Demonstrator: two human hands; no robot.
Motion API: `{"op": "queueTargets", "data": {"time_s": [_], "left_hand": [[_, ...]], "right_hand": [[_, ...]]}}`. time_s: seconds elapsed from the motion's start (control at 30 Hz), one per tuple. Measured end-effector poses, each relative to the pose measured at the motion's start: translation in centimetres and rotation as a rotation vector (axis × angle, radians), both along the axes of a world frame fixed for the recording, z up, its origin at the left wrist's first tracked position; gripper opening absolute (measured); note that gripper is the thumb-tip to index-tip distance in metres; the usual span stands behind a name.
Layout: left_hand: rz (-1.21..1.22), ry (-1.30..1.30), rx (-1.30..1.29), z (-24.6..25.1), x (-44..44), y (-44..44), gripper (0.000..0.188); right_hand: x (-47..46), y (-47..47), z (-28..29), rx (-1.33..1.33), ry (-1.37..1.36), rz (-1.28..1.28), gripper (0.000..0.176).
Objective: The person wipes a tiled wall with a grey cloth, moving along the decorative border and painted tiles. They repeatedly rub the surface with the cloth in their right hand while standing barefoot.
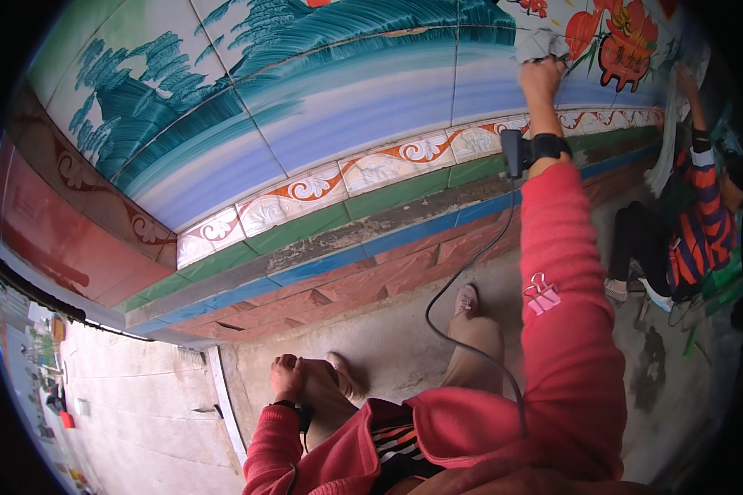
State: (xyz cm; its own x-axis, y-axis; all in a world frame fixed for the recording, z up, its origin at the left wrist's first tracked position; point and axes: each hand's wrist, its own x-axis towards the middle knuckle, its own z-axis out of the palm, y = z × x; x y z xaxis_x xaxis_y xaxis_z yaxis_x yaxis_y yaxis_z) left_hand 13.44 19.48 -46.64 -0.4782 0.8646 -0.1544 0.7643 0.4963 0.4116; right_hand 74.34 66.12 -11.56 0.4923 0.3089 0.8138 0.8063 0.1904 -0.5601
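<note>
My right hand [542, 75] is raised at the upper right, holding a crumpled whitish cloth [540, 46] against a painted tile wall [371, 93]. The cloth lies just left of a red painted motif on the tiles. A black strap with a small box [512, 153] sits on my right wrist, and a cable runs down from it. Resting on my knee at the lower middle, my left hand [286, 373] appears to hold nothing; its fingers are curled over the trouser leg. A pink binder clip [543, 296] is fixed to my right sleeve.
Another person in a striped top [699, 241] sits close by at the right, one arm raised to the wall beside a long pale cloth [669, 142]. A tiled ledge [359, 247] runs along the wall's foot. A metal strip [226, 402] crosses the floor at the lower left.
</note>
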Motion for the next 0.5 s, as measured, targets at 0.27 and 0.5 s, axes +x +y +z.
{"op": "queueTargets", "data": {"time_s": [0.27, 0.5], "left_hand": [[-0.045, -0.024, 0.035, -0.6, -0.1, 0.2, 0.030], [-0.035, 0.020, -0.009, 0.0, 0.8, 0.7, 0.031]], "right_hand": [[-4.8, -2.5, -1.0, -0.062, -0.096, 0.122, 0.036], [-11.5, -6.6, -2.2, -0.186, -0.195, 0.059, 0.044]]}}
